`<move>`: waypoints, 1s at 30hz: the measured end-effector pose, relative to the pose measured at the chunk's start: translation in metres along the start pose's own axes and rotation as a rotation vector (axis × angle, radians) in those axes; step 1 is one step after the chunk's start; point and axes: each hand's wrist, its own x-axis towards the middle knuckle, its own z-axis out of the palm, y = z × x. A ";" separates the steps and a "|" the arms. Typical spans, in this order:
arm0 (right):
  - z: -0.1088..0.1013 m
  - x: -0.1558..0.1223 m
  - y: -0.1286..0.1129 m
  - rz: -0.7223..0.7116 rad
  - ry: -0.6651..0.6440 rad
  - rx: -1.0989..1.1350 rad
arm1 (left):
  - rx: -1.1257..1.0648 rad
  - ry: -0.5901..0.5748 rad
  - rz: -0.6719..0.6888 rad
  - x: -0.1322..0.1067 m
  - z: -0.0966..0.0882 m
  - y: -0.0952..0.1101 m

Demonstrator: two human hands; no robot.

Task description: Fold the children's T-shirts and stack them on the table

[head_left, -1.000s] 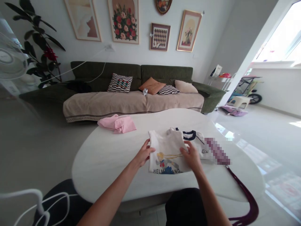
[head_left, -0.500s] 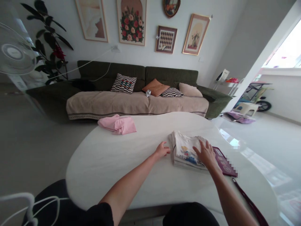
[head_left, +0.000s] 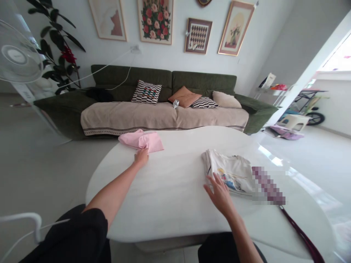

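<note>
My left hand [head_left: 141, 156] reaches far across the white oval table [head_left: 170, 190] and its fingers close on the near edge of a crumpled pink garment [head_left: 141, 140]. My right hand [head_left: 219, 191] lies open, fingers spread flat, at the near left edge of a folded white T-shirt [head_left: 231, 171] with a cartoon print. That shirt rests on the right half of the table.
A dark red strap [head_left: 297, 230] runs off the table's right front. Behind the table stands a green sofa [head_left: 164, 102] with a beige cover and cushions. A fan [head_left: 16, 51] and a plant [head_left: 59, 47] stand at the left.
My left hand left the folded white shirt and stretched left and forward to the pink garment. My right hand slid back from the top of the shirt to its near edge.
</note>
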 end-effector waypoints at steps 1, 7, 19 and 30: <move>0.004 -0.007 -0.009 -0.033 0.001 0.032 | 0.029 -0.021 0.000 0.002 -0.003 -0.003; 0.008 -0.023 -0.021 -0.117 0.079 0.212 | 0.120 -0.148 0.089 -0.036 -0.004 0.014; 0.015 -0.054 -0.080 0.033 -0.007 0.541 | -0.402 -0.634 0.553 -0.296 -0.008 0.036; -0.173 -0.132 -0.178 -0.912 -0.287 0.984 | -0.494 -0.709 0.705 -0.253 -0.124 0.053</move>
